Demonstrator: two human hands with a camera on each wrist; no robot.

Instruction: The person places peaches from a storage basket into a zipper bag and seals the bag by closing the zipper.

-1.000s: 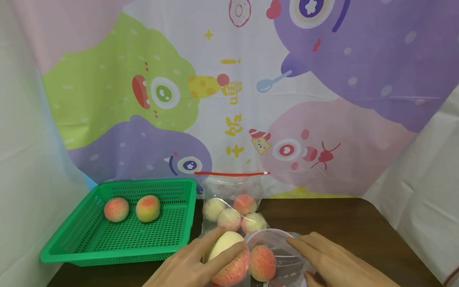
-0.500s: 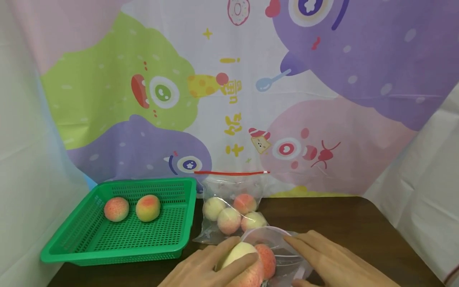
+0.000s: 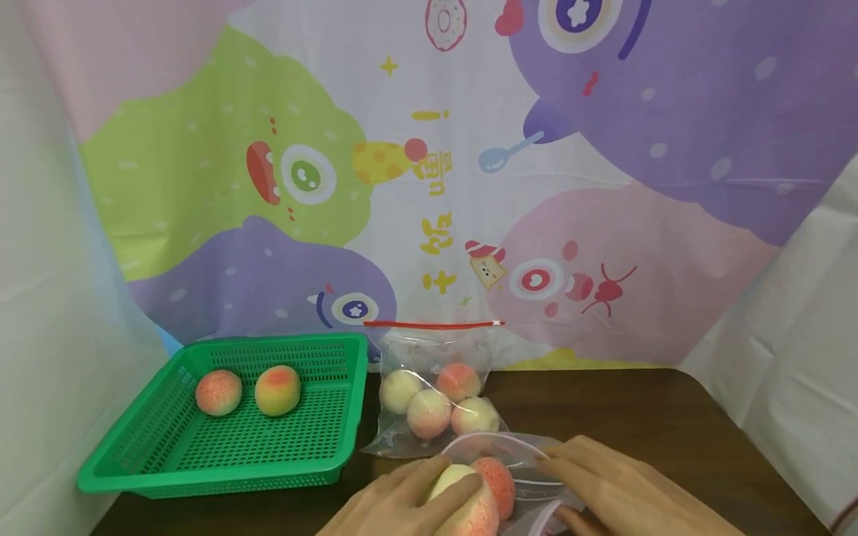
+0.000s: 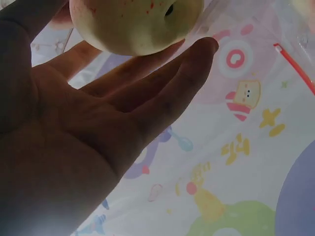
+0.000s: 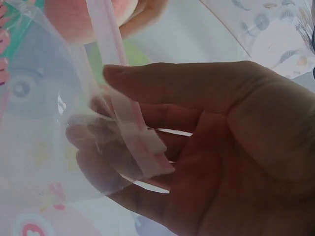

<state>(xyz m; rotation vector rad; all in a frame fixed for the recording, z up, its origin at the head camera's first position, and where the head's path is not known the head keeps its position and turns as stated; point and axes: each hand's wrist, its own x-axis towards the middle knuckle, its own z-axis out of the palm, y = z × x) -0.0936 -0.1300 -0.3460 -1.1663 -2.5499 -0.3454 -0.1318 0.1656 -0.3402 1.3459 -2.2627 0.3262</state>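
Note:
My left hand (image 3: 392, 500) grips a pale yellow and pink peach (image 3: 477, 514), fingers over its top. In the left wrist view the fingers (image 4: 162, 96) curve round this peach (image 4: 133, 29), its stem hollow showing. The peach is at the mouth of a clear zip bag (image 3: 536, 467), overlapping a redder peach (image 3: 497, 487) there. On the bag's right side, my right hand (image 3: 613, 480) holds the rim. Up close, the right wrist view has the pink zip strip (image 5: 130, 125) between thumb and fingers of the right hand (image 5: 211, 142). The bag's lower part is out of frame.
Behind the hands stands a second clear bag (image 3: 439, 350) with a red zip (image 3: 432, 324), several peaches inside. A green plastic basket (image 3: 255, 476) at the left has two peaches (image 3: 218, 392) in it. A cartoon-printed cloth (image 3: 436, 89) hangs behind the dark table (image 3: 623, 402).
My left hand has carried its peach to the right, to the open bag's mouth, partly covering the redder peach. My right hand stays at the bag's rim, which has shifted slightly.

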